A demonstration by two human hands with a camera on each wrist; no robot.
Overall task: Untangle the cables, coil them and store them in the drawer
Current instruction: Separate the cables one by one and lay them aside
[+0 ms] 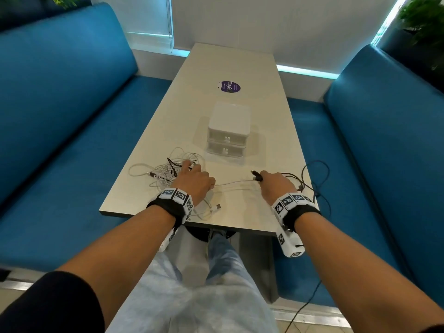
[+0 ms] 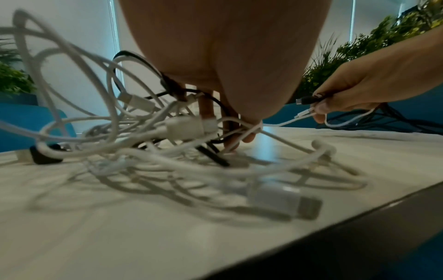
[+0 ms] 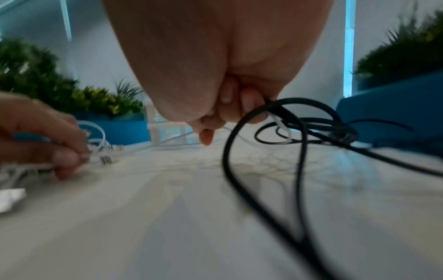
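A tangle of white cables point(image 1: 165, 173) with a thin black lead in it lies at the near left of the table point(image 1: 264, 131). My left hand point(image 1: 194, 180) sits on the tangle, and its fingers point(image 2: 239, 140) reach down among the loops point(image 2: 120, 132) and pinch white strands. My right hand point(image 1: 274, 185) grips the black cable's plug point(image 1: 255, 176) together with a white cable end point(image 2: 304, 113). That white cable point(image 1: 233, 182) runs between the two hands. The black cable's loops point(image 1: 310, 181) trail right, over the table edge. The white two-drawer unit point(image 1: 228, 131) stands behind, both drawers closed.
A loose white USB plug point(image 1: 217, 207) lies near the front edge by my left wrist. A purple round sticker point(image 1: 230, 86) is further back on the table. Blue benches point(image 1: 60, 116) flank both sides. A black lead point(image 1: 305, 306) hangs to the floor at right.
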